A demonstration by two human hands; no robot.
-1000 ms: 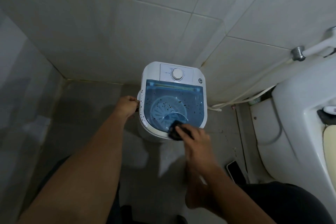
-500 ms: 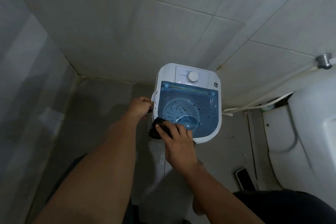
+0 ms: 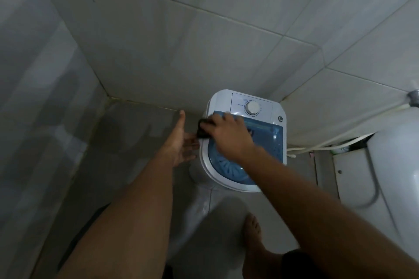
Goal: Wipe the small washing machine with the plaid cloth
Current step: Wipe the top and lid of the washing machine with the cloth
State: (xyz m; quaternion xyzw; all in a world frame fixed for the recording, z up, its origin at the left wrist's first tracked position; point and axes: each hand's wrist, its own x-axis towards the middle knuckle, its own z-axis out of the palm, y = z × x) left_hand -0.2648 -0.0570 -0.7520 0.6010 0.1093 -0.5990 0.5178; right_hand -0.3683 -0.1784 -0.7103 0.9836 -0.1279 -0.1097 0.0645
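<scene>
1. At the left rim of the small washing machine (image 3: 243, 142), the right hand (image 3: 229, 135) holds the dark wadded cloth (image 3: 203, 128) pressed down.
2. Left hand (image 3: 179, 145): open beside the casing, fingers spread, holding nothing.
3. Judgement: keep pressure flat; follow the rim; brace the casing.

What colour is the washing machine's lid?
Translucent blue; the lid sits in the white washing machine, seen in the head view.

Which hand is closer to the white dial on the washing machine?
Right. The right hand lies on the lid just below-left of the dial; the left hand is off the washing machine's left side.
</scene>
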